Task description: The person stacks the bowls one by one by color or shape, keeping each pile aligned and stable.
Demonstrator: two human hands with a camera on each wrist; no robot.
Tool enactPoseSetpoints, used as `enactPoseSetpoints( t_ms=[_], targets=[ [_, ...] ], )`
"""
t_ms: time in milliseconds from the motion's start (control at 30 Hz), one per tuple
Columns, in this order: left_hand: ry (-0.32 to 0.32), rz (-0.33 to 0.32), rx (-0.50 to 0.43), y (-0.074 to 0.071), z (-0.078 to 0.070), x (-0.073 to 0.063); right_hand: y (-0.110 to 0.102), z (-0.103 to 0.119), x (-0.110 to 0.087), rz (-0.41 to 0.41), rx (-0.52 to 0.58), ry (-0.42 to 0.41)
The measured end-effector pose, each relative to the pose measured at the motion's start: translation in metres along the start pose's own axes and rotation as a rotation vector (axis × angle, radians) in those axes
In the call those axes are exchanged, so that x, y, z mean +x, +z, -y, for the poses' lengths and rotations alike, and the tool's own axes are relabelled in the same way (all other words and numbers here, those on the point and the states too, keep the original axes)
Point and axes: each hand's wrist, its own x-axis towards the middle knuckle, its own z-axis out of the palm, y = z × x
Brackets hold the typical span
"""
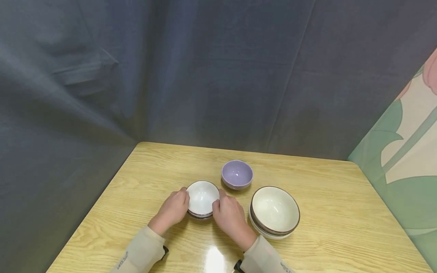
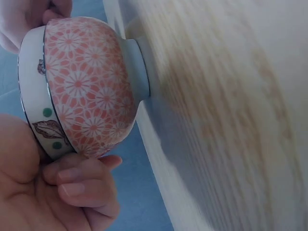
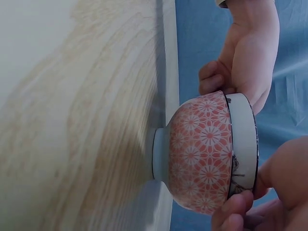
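A small white bowl [image 1: 202, 198] sits nested inside another bowl with a pink flower pattern [image 2: 89, 86], both at the middle front of the table. My left hand [image 1: 173, 207] grips the white bowl's rim on the left side, its curled fingers reaching down beside the pink-patterned wall. On the opposite side my right hand [image 1: 229, 214] pinches the same rim, thumb over the edge. In the right wrist view a leaf-decorated white band [image 3: 243, 132] shows above the pink bowl. The pink bowl's foot is right at the tabletop.
Behind the hands stands a purple bowl [image 1: 237, 174]. To the right is a stack of larger cream bowls with a dark-rimmed one [image 1: 275, 209] on top, close to my right forearm. A dark curtain [image 1: 218, 76] hangs along the wooden table's [image 1: 341, 212] back and left edges.
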Motion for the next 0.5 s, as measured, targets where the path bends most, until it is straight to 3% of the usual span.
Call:
enactPoseSetpoints(
  t_ms=[300, 500],
  targets=[
    [0.012, -0.030, 0.055, 0.0019, -0.0002, 0.0007, 0.0007, 0.0003, 0.0002, -0.014, -0.015, -0.024],
    [0.020, -0.008, 0.036, -0.0011, -0.0008, -0.0006, -0.0002, 0.0011, 0.0004, -0.009, -0.001, -0.030]
  ],
)
